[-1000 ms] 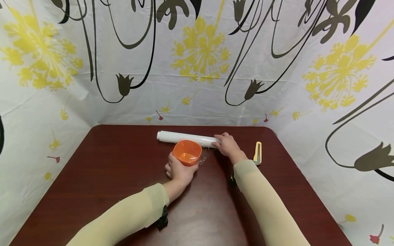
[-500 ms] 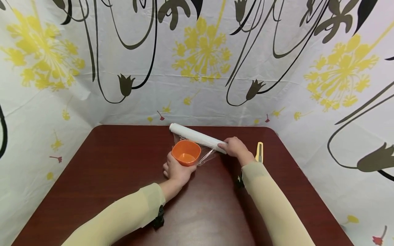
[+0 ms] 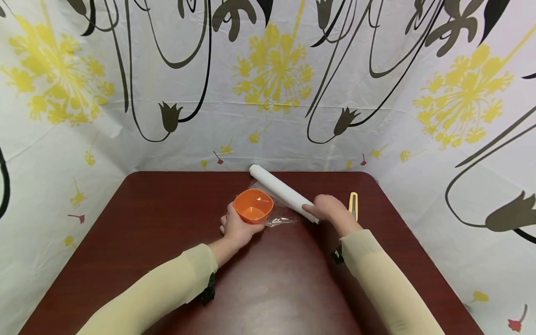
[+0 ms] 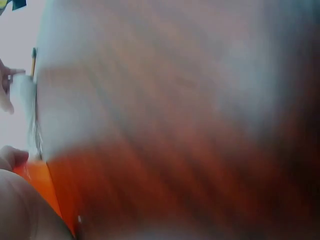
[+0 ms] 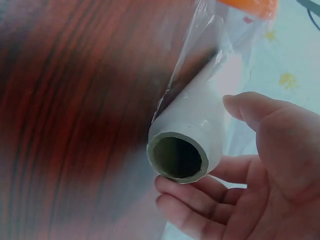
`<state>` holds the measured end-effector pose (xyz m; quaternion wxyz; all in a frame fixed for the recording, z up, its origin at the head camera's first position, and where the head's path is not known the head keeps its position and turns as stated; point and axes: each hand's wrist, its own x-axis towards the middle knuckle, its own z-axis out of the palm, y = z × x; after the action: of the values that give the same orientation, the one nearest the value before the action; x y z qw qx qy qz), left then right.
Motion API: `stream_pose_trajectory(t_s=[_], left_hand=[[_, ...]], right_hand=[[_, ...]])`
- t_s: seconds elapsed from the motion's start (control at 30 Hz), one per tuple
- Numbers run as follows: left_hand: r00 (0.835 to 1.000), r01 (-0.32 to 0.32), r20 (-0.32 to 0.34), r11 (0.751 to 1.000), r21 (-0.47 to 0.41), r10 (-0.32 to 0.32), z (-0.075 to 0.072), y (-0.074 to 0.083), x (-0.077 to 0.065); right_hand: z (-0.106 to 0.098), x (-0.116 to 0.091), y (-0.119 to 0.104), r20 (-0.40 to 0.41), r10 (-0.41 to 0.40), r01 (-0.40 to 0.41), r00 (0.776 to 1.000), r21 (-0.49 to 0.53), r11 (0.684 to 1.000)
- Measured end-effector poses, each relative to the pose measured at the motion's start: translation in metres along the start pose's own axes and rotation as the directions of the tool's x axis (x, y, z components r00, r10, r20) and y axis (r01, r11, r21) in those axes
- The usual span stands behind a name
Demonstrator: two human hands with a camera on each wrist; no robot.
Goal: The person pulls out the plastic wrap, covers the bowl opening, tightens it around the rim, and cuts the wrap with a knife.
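My left hand point(image 3: 238, 228) grips the side of an orange bowl point(image 3: 253, 206) near the back middle of the table, its open top facing me. A white roll of plastic wrap point(image 3: 284, 190) lies slantwise just right of the bowl. My right hand point(image 3: 332, 211) holds the roll's near end; in the right wrist view the fingers point(image 5: 187, 202) curl below the hollow core and the thumb is at its side. Clear film point(image 3: 281, 220) stretches from the roll toward the bowl. In the blurred left wrist view, only a strip of the bowl point(image 4: 47, 182) shows past the left hand.
A yellow utility knife point(image 3: 353, 204) lies on the dark red wooden table point(image 3: 176, 200), right behind my right hand and partly hidden by it. Patterned white sheeting point(image 3: 217, 121) hangs around the back and sides of the table.
The right hand has moved right and nearer, turning the roll from nearly crosswise to a steep slant. More clear film shows between roll and bowl. The left hand and bowl shifted only slightly left.
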<state>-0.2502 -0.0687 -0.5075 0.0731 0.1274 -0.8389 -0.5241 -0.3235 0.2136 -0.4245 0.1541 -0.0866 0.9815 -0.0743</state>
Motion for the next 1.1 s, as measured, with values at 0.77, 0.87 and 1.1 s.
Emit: stream_pose_trajectory(t_s=[0.77, 0.87, 1.1], left_hand=[[0.831, -0.205, 0.518, 0.977, -0.055, 0.203, -0.049, -0.006, 0.063], [0.79, -0.224, 0.573, 0.973, -0.059, 0.217, -0.056, -0.005, 0.071], [0.735, -0.252, 0.645, 0.967, -0.029, 0.211, -0.069, -0.006, 0.086]], right_hand=[[0.018, -0.05, 0.001, 0.233, 0.069, -0.138, 0.97, 0.297, 0.945], [0.02, -0.056, 0.0, 0.233, 0.059, -0.135, 0.971, 0.328, 0.935], [0.027, -0.062, -0.002, 0.253, 0.019, -0.125, 0.967, 0.412, 0.903]])
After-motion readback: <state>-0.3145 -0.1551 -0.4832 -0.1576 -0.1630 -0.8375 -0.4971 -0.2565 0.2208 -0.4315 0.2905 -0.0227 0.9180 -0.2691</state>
